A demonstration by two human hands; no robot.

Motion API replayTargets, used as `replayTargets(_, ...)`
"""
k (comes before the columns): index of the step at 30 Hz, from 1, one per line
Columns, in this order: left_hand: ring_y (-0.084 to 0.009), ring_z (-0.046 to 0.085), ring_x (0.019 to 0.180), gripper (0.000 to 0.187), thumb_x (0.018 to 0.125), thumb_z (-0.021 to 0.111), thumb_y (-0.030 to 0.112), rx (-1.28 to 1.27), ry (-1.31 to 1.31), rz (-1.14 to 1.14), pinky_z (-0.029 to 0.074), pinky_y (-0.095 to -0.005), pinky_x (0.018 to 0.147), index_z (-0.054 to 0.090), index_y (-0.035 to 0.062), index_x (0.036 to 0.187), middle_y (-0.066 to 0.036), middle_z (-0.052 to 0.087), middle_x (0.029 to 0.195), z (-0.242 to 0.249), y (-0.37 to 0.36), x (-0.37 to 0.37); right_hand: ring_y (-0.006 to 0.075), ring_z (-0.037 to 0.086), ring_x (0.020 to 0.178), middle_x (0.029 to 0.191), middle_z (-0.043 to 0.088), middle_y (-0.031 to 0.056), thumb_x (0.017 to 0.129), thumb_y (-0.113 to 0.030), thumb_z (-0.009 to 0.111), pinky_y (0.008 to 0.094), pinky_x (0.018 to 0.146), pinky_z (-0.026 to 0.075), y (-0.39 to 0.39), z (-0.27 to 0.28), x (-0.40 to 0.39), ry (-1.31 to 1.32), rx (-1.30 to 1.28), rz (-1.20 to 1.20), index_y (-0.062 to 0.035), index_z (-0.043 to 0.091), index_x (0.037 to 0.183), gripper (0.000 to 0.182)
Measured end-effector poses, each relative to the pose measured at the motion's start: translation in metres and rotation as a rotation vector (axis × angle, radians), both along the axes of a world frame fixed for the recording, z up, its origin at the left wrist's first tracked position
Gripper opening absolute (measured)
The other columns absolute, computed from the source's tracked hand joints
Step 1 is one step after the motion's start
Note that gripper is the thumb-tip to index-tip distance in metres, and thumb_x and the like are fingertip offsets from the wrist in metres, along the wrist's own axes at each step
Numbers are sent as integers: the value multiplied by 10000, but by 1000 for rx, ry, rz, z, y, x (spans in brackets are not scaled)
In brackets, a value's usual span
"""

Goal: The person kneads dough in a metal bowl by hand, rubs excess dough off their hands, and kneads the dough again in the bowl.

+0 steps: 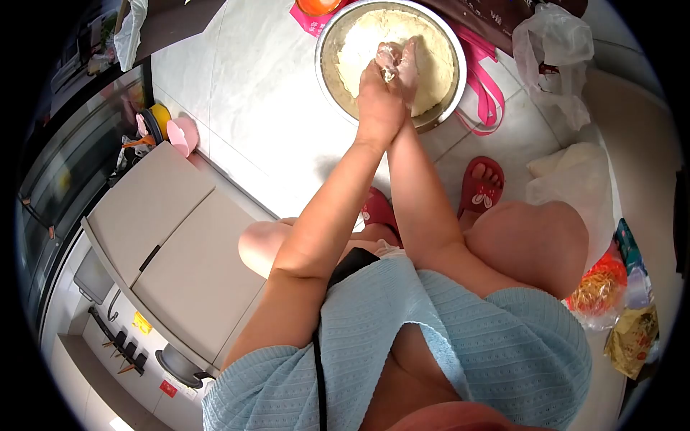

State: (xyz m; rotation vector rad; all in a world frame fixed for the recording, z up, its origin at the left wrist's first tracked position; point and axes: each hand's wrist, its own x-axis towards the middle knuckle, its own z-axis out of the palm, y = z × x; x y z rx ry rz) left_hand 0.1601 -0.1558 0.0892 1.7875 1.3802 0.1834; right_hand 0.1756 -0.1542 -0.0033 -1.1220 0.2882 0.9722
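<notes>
Over the far middle of the floor, both hands meet inside a metal bowl of pale dough. Fingers of the right hand are smeared white and bent down into the dough, close together rather than spread. The left hand lies over and just beside the right one, its fingers curled inward around a small lump of dough at the point where the two hands touch. How tightly either hand grips cannot be told, since the fingertips are caked and partly sunk in the dough.

Dough fills most of the bowl, heaped toward the far left side, with floury smears up the inner wall. The bowl stands on the light tiled floor, partly on a pink cloth or bag that sticks out to its right. An orange container sits just beyond the bowl's far left rim.

Both forearms run from the bowl back toward the near side, crossing close together above the knees. Red sandals show on the feet below the arms, near the bowl. A light blue knitted top fills the near middle.

To the far right lies a crumpled clear plastic bag, and near right are bright food packets. On the left stands a beige cabinet, with a pink cup and a yellow object beside its far end.
</notes>
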Motion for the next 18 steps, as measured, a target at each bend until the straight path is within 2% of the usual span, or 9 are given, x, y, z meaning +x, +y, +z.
replayTargets(1, -372, 599, 1024, 406, 982, 463, 249, 93, 25, -54, 449, -373, 892, 507, -92, 1198, -297, 613, 1070, 5, 2, 3, 161, 560, 879, 987, 587, 62, 935, -334, 572, 282, 793, 468, 3, -5, -2, -146, -65, 92, -17, 421, 1327, 526)
replayTargets(3, -441, 580, 1005, 307, 938, 497, 194, -81, 214, 109, 469, -455, 836, 542, -60, 1104, -340, 581, 1053, 11, 20, 13, 209, 591, 959, 1126, 627, 104, 953, -432, 497, 314, 867, 454, 7, -9, -10, -523, -301, 293, -13, 457, 1330, 565)
replayTargets(4, -455, 599, 945, 333, 942, 486, 207, -21, 173, 105, 484, -463, 813, 539, -81, 1101, -337, 605, 979, 4, 26, 11, 255, 588, 1057, 1246, 598, 142, 950, -518, 423, 336, 921, 427, 6, 23, 10, 41, -148, 246, -26, 546, 1281, 606)
replayTargets(7, -456, 612, 918, 370, 951, 461, 228, 3, 315, -73, 490, -468, 822, 571, -111, 1050, -329, 621, 947, -3, 38, 5, 252, 585, 1072, 1237, 605, 147, 932, -552, 429, 343, 915, 429, 16, 25, 10, 359, -60, 107, -20, 613, 1211, 628)
replayTargets(9, -446, 618, 946, 392, 940, 456, 248, -62, 354, 35, 498, -452, 832, 616, -103, 1006, -336, 623, 968, -9, 44, 7, 275, 589, 1085, 1233, 602, 166, 923, -461, 488, 349, 921, 436, 8, 23, 12, 366, -68, 152, -9, 516, 1312, 596)
replayTargets(12, -447, 613, 978, 401, 925, 458, 274, -73, 490, -194, 497, -430, 852, 650, -75, 973, -336, 624, 994, -17, 55, 1, 307, 585, 1099, 1249, 581, 196, 894, -294, 548, 368, 941, 445, -2, 23, 7, -492, -304, 594, -12, 374, 1409, 613)
replayTargets(15, -431, 620, 985, 430, 926, 446, 311, -349, 515, 87, 498, -418, 848, 652, -57, 1012, -301, 641, 1009, -34, 78, -10, 359, 563, 1129, 1298, 537, 216, 859, -123, 524, 409, 984, 432, -8, 51, 11, -620, -334, 777, -8, 266, 1450, 655)
replayTargets(17, -383, 639, 978, 464, 930, 453, 342, 16, 703, -663, 498, -413, 831, 648, -70, 1021, -266, 653, 1030, -40, 100, -32, 380, 525, 1179, 1329, 515, 214, 853, -52, 453, 426, 1038, 391, 0, 50, -2, -749, -299, 829, 6, 285, 1438, 611)
replayTargets(18, -351, 658, 922, 419, 899, 516, 326, -188, 574, -315, 501, -405, 799, 659, -49, 1023, -240, 672, 986, -43, 105, -34, 391, 484, 1227, 1349, 498, 209, 830, -7, 406, 425, 1082, 346, 1, 56, -11, -683, -184, 651, 2, 304, 1433, 612)
